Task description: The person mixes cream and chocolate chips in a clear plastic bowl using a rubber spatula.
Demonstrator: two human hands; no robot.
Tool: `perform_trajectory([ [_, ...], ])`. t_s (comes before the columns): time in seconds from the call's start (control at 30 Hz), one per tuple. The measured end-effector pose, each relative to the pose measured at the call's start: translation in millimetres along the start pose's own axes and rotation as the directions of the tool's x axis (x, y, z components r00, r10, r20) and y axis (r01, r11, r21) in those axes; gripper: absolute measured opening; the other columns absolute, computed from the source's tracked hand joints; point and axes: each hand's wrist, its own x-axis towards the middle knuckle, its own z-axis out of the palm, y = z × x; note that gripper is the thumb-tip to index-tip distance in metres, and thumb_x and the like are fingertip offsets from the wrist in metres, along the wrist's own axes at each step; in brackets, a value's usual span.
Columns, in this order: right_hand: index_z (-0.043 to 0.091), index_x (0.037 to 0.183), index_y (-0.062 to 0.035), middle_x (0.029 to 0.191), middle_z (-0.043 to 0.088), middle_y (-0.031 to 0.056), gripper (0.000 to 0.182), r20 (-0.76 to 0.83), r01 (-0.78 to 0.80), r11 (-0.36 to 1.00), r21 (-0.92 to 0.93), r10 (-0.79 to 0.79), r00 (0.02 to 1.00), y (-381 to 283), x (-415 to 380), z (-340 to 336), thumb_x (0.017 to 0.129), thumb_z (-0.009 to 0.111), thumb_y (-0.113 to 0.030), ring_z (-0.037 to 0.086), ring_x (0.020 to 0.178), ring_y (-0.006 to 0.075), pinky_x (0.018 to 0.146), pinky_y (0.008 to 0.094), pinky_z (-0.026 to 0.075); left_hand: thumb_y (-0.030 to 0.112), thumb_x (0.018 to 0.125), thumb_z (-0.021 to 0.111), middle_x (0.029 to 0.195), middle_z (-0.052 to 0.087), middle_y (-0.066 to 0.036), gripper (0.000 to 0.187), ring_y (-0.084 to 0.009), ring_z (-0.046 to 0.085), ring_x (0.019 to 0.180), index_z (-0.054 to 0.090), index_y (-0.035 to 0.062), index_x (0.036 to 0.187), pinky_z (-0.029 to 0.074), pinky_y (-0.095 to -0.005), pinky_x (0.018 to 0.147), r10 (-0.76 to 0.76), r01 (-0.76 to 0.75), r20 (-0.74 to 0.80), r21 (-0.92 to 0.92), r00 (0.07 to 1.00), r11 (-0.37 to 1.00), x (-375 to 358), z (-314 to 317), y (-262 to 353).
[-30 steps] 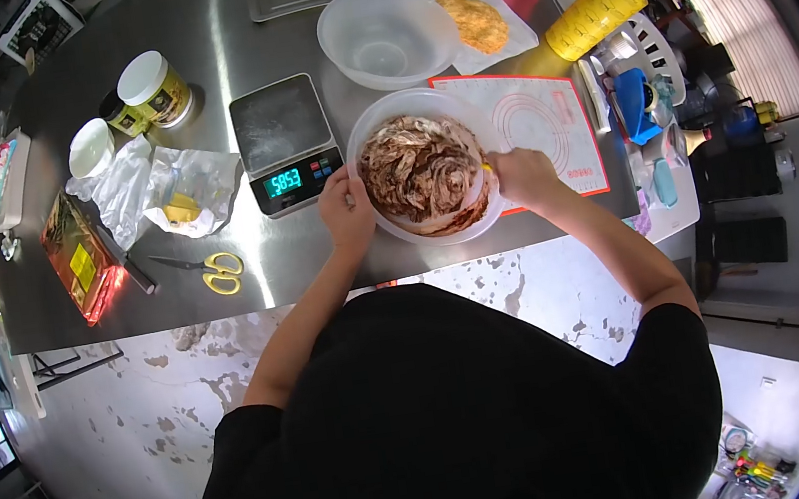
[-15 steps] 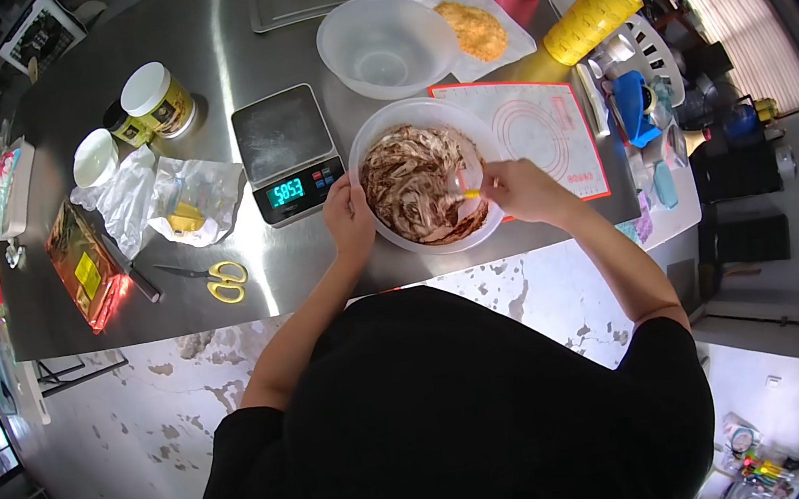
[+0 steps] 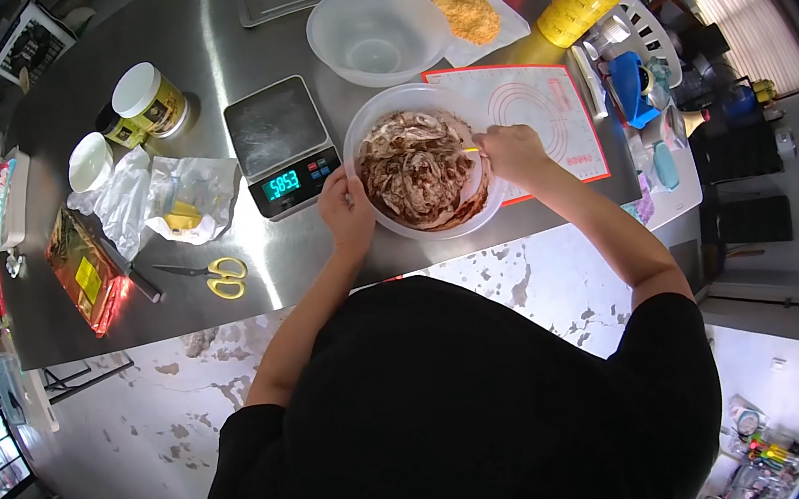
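A translucent plastic bowl (image 3: 498,196) sits near the table's front edge, partly over the baking mat. Inside it lies a streaky brown-and-cream mixture (image 3: 414,169), heaped in folds. My left hand (image 3: 346,214) grips the bowl's left rim, fingers closed on it. At the right side, my right hand (image 3: 512,152) is closed around a spatula (image 3: 470,150) with a yellow part showing. Its pale blade dips beside the mixture along the bowl's right wall. Left of the bowl, close to my left hand, a kitchen scale (image 3: 281,144) shows lit digits.
Behind stands another translucent bowl (image 3: 378,35), beside orange-yellow crumbs (image 3: 467,14) on white paper. The red-edged mat (image 3: 560,127) extends right. Scissors (image 3: 226,278), a foil pack (image 3: 85,276), an opened wrapper (image 3: 195,191) and a tub (image 3: 150,101) lie left. A yellow roll (image 3: 586,0) is back right.
My right hand and the spatula have shifted up and right toward the bowl's right wall. The mixture is folded into a different heap. The view has tilted slightly; my left hand stays on the rim.
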Motion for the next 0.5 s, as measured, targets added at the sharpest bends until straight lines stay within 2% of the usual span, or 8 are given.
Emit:
perform_trajectory([
  [0.03,0.060,0.086,-0.0100,0.081,0.060,0.0123,0.017,0.001,0.001,1.000,-0.001,-0.001,1.000,0.0,-3.9,-4.5,0.070,0.055,-0.012,0.060,0.072,0.0280,0.062,0.0379,0.048,0.008,0.077,0.050,0.087,0.061,-0.015,0.016,-0.0260,0.058,0.075,0.060,-0.0046,0.074,0.045,-0.0318,0.067,-0.006,0.006,-0.017,0.017,1.000,1.000,-0.9,0.1,0.3],
  [0.1,0.061,0.083,-0.0078,0.079,0.060,0.0137,0.015,0.206,-0.085,0.995,0.055,0.072,0.976,-2.7,-18.3,-19.4,0.069,0.058,-0.013,0.059,0.075,0.0297,0.064,0.0387,0.047,0.008,0.077,0.050,0.087,0.061,-0.014,0.016,-0.0261,0.058,0.074,0.060,-0.0043,0.074,0.044,-0.0321,0.066,-0.015,0.016,-0.019,0.041,1.000,0.999,-2.1,0.2,1.5],
  [0.2,0.060,0.082,-0.0059,0.074,0.060,0.0145,0.015,0.245,-0.055,0.991,0.125,0.023,0.969,-10.9,-40.3,-29.4,0.070,0.056,-0.013,0.059,0.075,0.0309,0.065,0.0389,0.046,0.009,0.077,0.050,0.087,0.061,-0.013,0.016,-0.0261,0.058,0.074,0.060,-0.0036,0.073,0.044,-0.0324,0.065,-0.027,0.029,-0.022,0.070,0.999,0.997,-1.5,1.3,1.0],
  [0.33,0.060,0.081,-0.0051,0.072,0.060,0.0144,0.015,0.274,0.000,0.987,0.158,-0.044,0.961,-26.3,-53.2,-26.9,0.071,0.057,-0.016,0.059,0.072,0.0313,0.065,0.0401,0.046,0.010,0.077,0.051,0.087,0.061,-0.012,0.016,-0.0264,0.057,0.074,0.061,-0.0024,0.073,0.043,-0.0327,0.066,0.005,-0.003,-0.051,0.035,0.999,0.999,-2.4,3.7,3.3],
  [0.4,0.058,0.080,-0.0044,0.070,0.059,0.0144,0.013,0.245,-0.036,0.960,0.278,-0.035,0.969,-34.6,-51.0,-32.2,0.074,0.055,-0.016,0.058,0.068,0.0324,0.063,0.0419,0.045,0.010,0.078,0.051,0.087,0.061,-0.012,0.017,-0.0266,0.057,0.074,0.061,-0.0022,0.073,0.043,-0.0332,0.067,-0.009,0.011,-0.035,0.041,0.999,0.999,-3.3,3.1,0.7],
  [0.43,0.058,0.080,-0.0044,0.070,0.059,0.0144,0.013,0.241,-0.032,0.960,0.278,-0.037,0.970,-36.7,-48.2,-34.7,0.074,0.055,-0.016,0.058,0.068,0.0324,0.063,0.0419,0.045,0.010,0.078,0.050,0.087,0.061,-0.012,0.017,-0.0269,0.057,0.074,0.061,-0.0021,0.074,0.043,-0.0336,0.068,-0.024,0.025,-0.021,0.050,0.999,0.998,-3.4,2.4,-1.5],
  [0.5,0.055,0.079,-0.0046,0.068,0.058,0.0142,0.010,0.158,-0.049,0.936,0.350,-0.008,0.987,-39.7,-40.6,-39.7,0.076,0.052,-0.014,0.058,0.068,0.0319,0.060,0.0425,0.044,0.011,0.078,0.050,0.087,0.060,-0.012,0.017,-0.0269,0.056,0.075,0.061,-0.0020,0.074,0.042,-0.0341,0.069,-0.024,0.024,-0.009,0.048,1.000,0.999,-3.2,1.7,-4.0],
])
